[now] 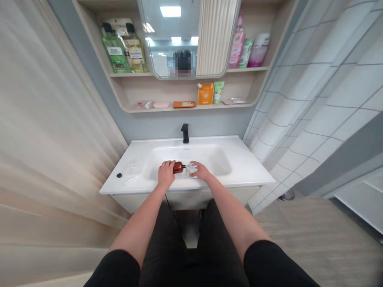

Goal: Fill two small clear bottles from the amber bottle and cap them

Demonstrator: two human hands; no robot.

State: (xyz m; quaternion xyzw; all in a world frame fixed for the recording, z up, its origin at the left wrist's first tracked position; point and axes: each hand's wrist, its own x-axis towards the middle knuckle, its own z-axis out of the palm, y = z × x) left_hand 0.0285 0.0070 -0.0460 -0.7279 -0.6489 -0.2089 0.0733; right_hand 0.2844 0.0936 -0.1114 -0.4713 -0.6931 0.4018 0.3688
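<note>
Over the white sink basin (209, 155), my left hand (166, 173) is wrapped round a brown bottle (178, 167). The bottle lies tilted nearly sideways, its dark neck pointing right. My right hand (200, 170) grips a small clear cup-like vessel (190, 169), whose mouth is close to the bottle's neck. Whether the two touch, and whether liquid runs between them, I cannot tell. A small black cap (119, 175) lies on the left part of the white countertop (109, 184). Near it sits a clear, faintly visible tray-like thing (133, 165).
A black faucet (185, 133) stands behind the basin. Above it, a wall cabinet (134, 85) with a mirror (161, 59) holds mouthwash bottles (116, 54), pink bottles (237, 44), an orange pouch (206, 94) and a green tube (218, 91). Curtains hang left; a tiled wall (329, 79) stands right.
</note>
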